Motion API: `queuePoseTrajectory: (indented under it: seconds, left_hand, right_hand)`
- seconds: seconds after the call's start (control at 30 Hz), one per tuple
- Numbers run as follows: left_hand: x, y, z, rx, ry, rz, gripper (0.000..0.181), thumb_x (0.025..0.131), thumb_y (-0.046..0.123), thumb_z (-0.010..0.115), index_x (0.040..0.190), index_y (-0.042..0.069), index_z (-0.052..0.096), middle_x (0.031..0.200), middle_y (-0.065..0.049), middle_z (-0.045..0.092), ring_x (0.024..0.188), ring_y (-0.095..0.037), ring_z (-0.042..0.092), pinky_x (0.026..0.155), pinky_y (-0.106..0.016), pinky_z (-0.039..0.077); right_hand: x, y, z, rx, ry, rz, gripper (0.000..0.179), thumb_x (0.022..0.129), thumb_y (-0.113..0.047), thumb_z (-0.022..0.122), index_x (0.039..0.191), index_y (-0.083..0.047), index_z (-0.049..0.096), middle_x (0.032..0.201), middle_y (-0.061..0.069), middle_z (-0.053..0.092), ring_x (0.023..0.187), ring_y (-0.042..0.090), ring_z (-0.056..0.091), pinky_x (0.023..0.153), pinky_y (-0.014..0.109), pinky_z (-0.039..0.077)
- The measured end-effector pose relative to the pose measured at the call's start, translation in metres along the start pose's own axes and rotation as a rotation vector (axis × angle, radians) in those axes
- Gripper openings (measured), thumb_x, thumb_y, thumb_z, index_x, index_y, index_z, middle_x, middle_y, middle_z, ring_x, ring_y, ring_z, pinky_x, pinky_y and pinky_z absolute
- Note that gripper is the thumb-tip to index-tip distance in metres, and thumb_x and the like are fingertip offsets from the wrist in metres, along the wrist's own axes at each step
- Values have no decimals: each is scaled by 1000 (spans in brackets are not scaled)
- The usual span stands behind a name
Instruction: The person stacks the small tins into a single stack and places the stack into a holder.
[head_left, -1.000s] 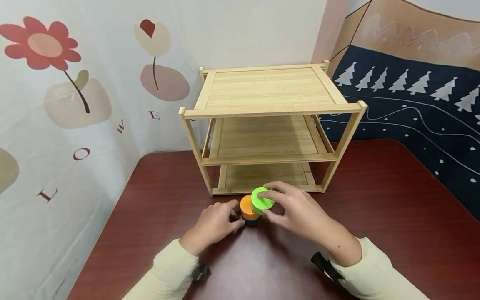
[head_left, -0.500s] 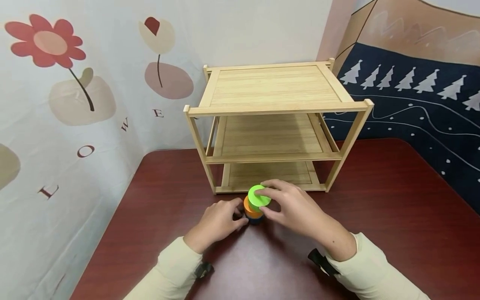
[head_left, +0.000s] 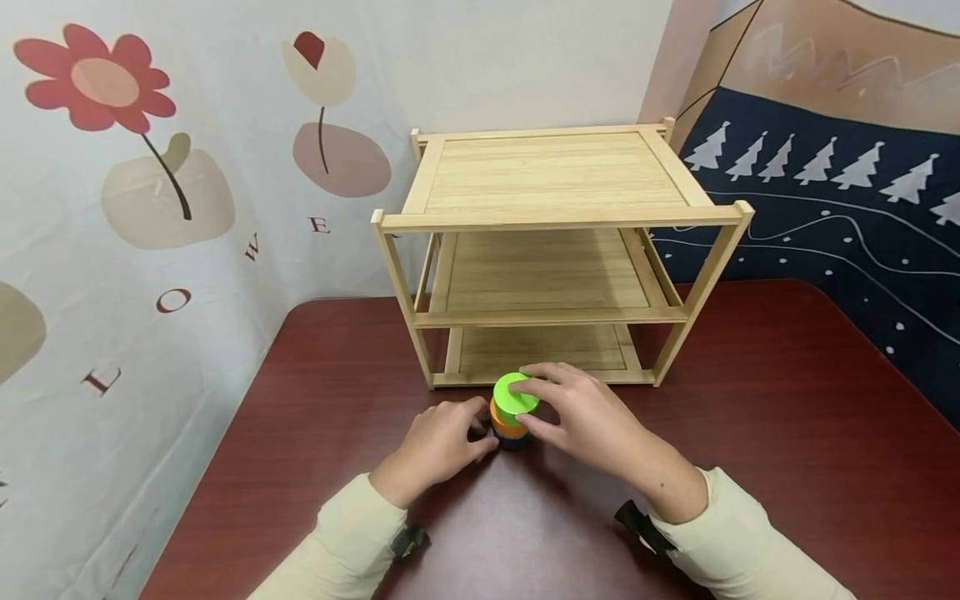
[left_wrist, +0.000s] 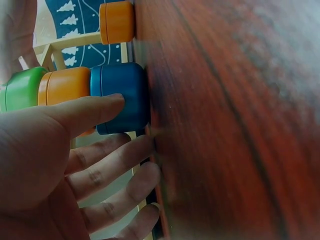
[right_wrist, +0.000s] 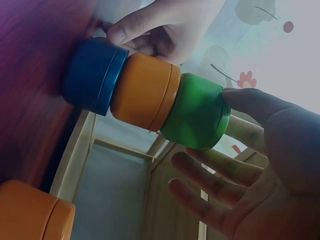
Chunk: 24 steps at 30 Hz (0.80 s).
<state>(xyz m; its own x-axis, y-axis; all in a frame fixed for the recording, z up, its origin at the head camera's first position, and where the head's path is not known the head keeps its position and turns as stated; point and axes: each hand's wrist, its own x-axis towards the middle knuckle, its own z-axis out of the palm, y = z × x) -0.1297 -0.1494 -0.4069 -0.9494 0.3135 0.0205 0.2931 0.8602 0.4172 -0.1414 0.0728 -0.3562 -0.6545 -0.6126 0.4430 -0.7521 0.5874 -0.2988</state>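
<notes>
A stack of small round lidded jars stands on the table in front of the rack: a blue jar (left_wrist: 125,95) at the bottom, an orange jar (right_wrist: 146,92) on it, a green jar (head_left: 515,398) on top, touching the orange one and slightly off line. My right hand (head_left: 588,412) grips the green jar between thumb and fingers, index finger over its lid. My left hand (head_left: 438,446) is at the stack's left side, fingers loosely bent, thumb at the blue jar; whether it presses is unclear. A second orange jar (right_wrist: 32,212) shows in both wrist views, hidden in the head view.
Just behind the stack stands a tiered wooden rack (head_left: 555,317) on the dark red table (head_left: 337,375). Printed wall cloths hang behind and at the sides. Both wrists carry black straps (head_left: 641,527) below pale sleeves (head_left: 735,533).
My right hand has moved slightly left with the green jar, which now sits more squarely over the orange jar. The left hand stays beside the stack; the head view has shifted a little.
</notes>
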Motion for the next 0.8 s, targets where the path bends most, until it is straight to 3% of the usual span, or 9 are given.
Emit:
queuePoseTrajectory:
  seconds: [0.27,0.53,0.8]
  left_hand:
    - [1,2,-1,9,-13,-9,30,86,32,79,106,13,67,92,1,77,85,-19,73,70,-45,56]
    - [1,2,0,7,-1,-15,28,85,33,79,103,15,67,90,2,76,83,-19,73,69,-46,56]
    - [-1,3,0,12,-3,-31,29,84,34,80,103,16,66,89,3,76,84,-20,73,70,-48,55]
  right_hand:
    - [-3,-1,-7,-9,-4,15,34,85,-30,80,117,-18,74,132,8,66,116,27,67,93,43,55]
    - [-13,1,-21,-85,39,-6,35,86,-27,80,118,-16,73,131,8,66,118,27,66,103,50,49]
    - [-24,7,-29,-134,43,7,36,84,-29,81,118,-17,73,129,8,66,114,27,66,93,46,54]
